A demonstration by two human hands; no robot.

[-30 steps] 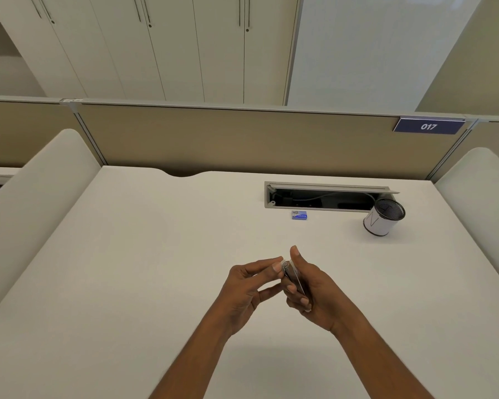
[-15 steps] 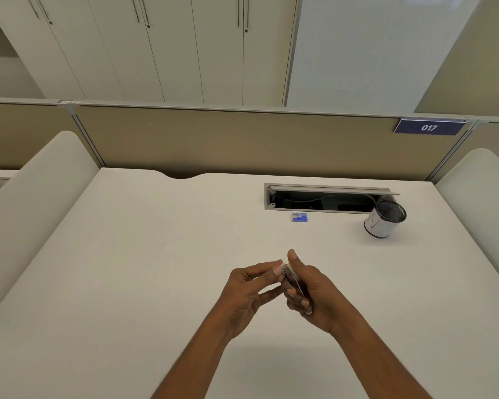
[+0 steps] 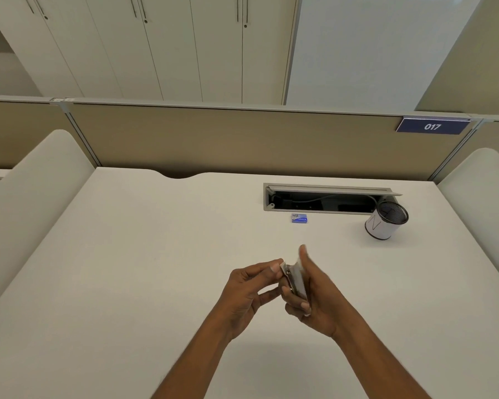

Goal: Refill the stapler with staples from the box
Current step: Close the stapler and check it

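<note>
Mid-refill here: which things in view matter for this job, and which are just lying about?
For the job:
- stapler, gripped in the right hand, with the left hand pinching its top end
- staple box, on the desk, untouched

Lying about:
- pen cup
- open cable tray
- sign 017

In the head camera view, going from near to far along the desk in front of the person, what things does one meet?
The left hand and right hand holding the stapler → blue staple box → open cable slot → beige partition → white cabinets.
</note>
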